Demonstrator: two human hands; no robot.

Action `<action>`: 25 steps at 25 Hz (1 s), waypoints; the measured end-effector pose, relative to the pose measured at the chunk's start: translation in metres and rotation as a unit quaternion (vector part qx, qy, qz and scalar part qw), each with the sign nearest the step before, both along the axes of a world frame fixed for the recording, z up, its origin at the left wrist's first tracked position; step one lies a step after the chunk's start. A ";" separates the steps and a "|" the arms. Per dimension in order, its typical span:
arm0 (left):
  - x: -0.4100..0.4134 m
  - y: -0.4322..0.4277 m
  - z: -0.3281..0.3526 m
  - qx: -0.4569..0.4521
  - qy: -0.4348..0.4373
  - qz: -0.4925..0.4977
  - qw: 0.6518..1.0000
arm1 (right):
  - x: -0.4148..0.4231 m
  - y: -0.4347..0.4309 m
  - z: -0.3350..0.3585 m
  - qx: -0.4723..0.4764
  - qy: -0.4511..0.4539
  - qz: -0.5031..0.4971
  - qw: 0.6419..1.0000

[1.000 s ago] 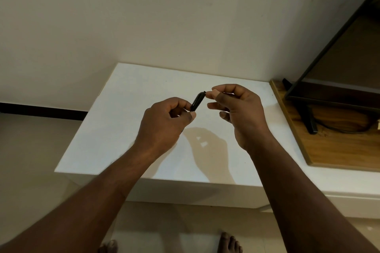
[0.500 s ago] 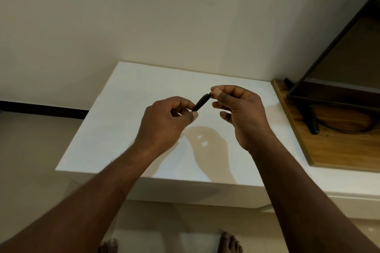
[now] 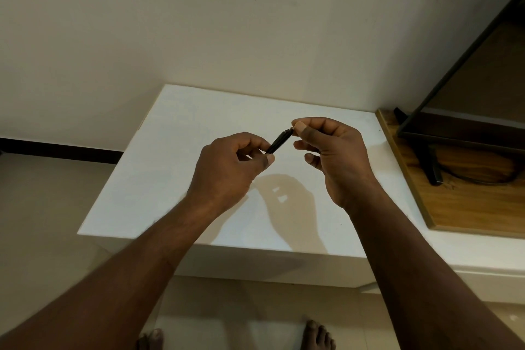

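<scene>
My left hand (image 3: 227, 167) pinches the near end of a small black stick (image 3: 279, 141); my right hand (image 3: 332, 150) pinches its far tip (tilted, far end higher), held above the white surface (image 3: 170, 179).

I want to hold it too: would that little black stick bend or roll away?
Probably stiff: the black stick runs straight between left hand and right hand, pinched only at its ends. Likely light: two pinches carry it. Looks round, so it may roll on the table.
</scene>
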State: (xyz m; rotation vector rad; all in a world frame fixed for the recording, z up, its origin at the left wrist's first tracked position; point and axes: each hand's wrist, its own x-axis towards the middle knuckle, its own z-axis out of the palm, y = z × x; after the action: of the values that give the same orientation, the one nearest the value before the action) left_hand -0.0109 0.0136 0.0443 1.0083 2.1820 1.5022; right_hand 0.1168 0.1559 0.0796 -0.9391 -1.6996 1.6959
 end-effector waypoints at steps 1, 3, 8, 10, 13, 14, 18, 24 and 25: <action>0.000 0.000 0.000 0.001 0.001 -0.001 1.000 | 0.000 0.000 0.000 0.002 -0.001 -0.002 1.000; 0.000 0.000 0.000 0.000 0.002 -0.001 1.000 | 0.000 0.000 0.000 0.006 -0.002 -0.003 1.000; 0.000 0.000 0.000 0.003 0.008 0.000 1.000 | 0.000 -0.001 0.000 0.019 -0.003 -0.001 1.000; -0.001 -0.001 0.001 0.010 0.010 0.000 1.000 | 0.000 -0.001 0.000 0.023 -0.003 -0.001 1.000; -0.001 -0.002 0.003 0.016 0.011 0.003 1.000 | 0.000 -0.001 0.000 0.027 -0.005 0.000 1.000; 0.000 -0.002 0.003 0.016 0.015 0.006 1.000 | 0.000 -0.001 0.000 0.027 -0.006 0.000 1.000; 0.001 -0.003 0.005 0.014 0.030 0.013 0.999 | 0.000 -0.001 -0.001 0.026 -0.009 0.001 1.000; 0.002 -0.003 0.007 0.008 0.038 0.015 0.999 | 0.000 -0.001 -0.001 0.014 -0.012 0.002 1.000; 0.002 -0.003 0.007 0.008 0.041 0.017 0.999 | -0.001 -0.001 -0.001 0.014 -0.013 0.002 1.000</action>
State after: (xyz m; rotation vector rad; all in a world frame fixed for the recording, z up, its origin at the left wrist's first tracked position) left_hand -0.0089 0.0104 0.0517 1.0621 2.2573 1.5214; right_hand 0.1162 0.1550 0.0790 -0.9487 -1.7381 1.6663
